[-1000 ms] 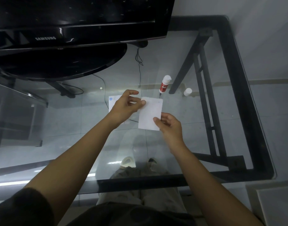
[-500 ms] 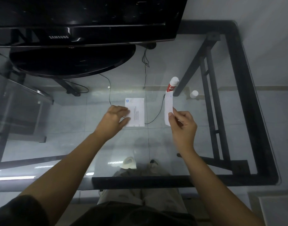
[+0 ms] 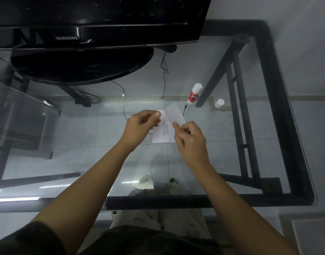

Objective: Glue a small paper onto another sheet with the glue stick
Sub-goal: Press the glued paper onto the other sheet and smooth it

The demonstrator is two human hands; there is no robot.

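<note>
A white printed sheet (image 3: 162, 134) lies flat on the glass table (image 3: 231, 162). My left hand (image 3: 140, 126) has curled fingers pinching the sheet's top left corner. My right hand (image 3: 192, 139) grips a small blank paper (image 3: 174, 115) by its lower edge, tilted and raised over the sheet's upper right part. The glue stick (image 3: 194, 93), white with a red label and uncapped, lies on the glass beyond the papers. Its white cap (image 3: 219, 103) stands to its right.
A black Samsung monitor (image 3: 95, 30) on a round base (image 3: 80, 65) fills the far left of the table. Black frame bars (image 3: 237, 111) run under the glass at the right. Cables hang behind the monitor. My legs show below the near edge.
My right hand has carried the small paper left, from beside the printed sheet to above it. My left hand has shifted from resting on the sheet to pinching its top left corner.
</note>
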